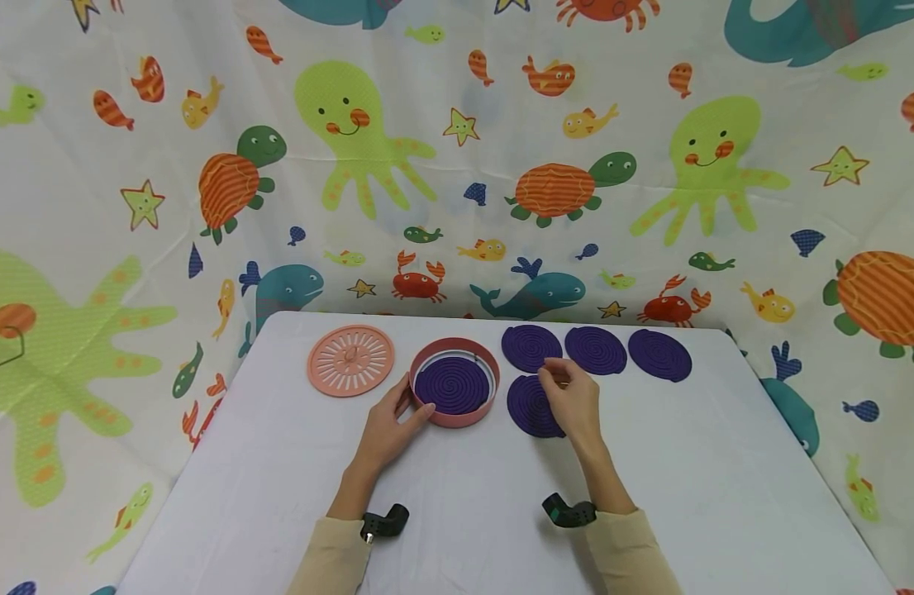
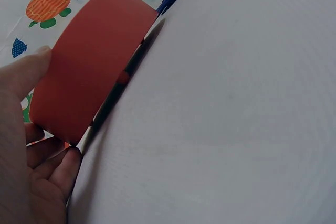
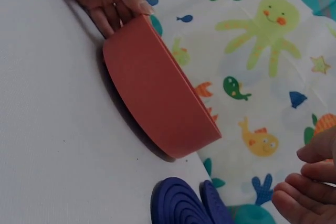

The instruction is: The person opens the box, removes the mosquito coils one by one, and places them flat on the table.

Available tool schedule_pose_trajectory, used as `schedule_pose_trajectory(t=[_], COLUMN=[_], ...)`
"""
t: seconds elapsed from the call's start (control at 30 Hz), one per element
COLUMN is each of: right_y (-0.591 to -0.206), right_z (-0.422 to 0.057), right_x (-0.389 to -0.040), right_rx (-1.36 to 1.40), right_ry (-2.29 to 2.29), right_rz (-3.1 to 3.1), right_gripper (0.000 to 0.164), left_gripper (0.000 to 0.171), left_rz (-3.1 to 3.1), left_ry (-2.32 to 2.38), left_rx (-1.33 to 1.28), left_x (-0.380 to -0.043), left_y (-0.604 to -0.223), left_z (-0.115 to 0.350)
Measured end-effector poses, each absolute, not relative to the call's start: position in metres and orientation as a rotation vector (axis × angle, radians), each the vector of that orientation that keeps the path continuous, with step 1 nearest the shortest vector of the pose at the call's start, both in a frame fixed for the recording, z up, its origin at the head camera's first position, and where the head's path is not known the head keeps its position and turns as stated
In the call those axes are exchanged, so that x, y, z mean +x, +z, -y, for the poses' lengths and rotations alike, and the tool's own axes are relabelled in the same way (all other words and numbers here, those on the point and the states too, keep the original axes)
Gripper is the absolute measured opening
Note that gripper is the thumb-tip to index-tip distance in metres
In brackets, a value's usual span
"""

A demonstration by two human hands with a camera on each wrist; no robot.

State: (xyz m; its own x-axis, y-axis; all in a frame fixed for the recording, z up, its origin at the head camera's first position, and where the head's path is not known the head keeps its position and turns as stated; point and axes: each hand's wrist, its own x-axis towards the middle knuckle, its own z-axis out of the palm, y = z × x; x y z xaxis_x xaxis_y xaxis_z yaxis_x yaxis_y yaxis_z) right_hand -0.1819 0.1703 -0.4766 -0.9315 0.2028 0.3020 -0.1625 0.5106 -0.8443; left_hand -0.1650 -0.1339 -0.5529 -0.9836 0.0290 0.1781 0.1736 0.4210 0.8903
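Pink round container (image 1: 455, 421), the landmark here, sits on the white bench (image 1: 457, 521) with its lid (image 1: 350, 360) off, lying flat to its left. One purple coil (image 1: 452, 385) lies inside the container; whether others lie beneath it cannot be seen. To the container's right, three coils, the first (image 1: 531, 348), the second (image 1: 596, 350) and the third (image 1: 660, 355), form a row, and the near coil (image 1: 527, 406) lies in front of that row's left end. The work looks partly done: the loading seems begun, while four coils remain outside and the container is uncovered.

The person's left hand (image 1: 388, 423) has its grip around the container's left wall, thumb at the near rim. The right hand (image 1: 576, 403) hovers over the near coil, its grip released, fingers loosely bent around nothing.

No brand, label or writing can be read on the container, lid or coils.
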Motion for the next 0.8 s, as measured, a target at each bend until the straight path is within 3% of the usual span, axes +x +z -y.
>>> schedule_pose_trajectory(t=[0.8], right_y=[-0.471], right_z=[-0.157], right_x=[-0.183], right_rx=[0.001], right_ry=[1.464], right_rz=[2.427], right_gripper=[0.026], left_gripper=[0.085], left_rz=[2.522], left_ry=[-1.632], left_rx=[-0.185], left_x=[-0.166], left_y=[-0.553], left_z=[0.134])
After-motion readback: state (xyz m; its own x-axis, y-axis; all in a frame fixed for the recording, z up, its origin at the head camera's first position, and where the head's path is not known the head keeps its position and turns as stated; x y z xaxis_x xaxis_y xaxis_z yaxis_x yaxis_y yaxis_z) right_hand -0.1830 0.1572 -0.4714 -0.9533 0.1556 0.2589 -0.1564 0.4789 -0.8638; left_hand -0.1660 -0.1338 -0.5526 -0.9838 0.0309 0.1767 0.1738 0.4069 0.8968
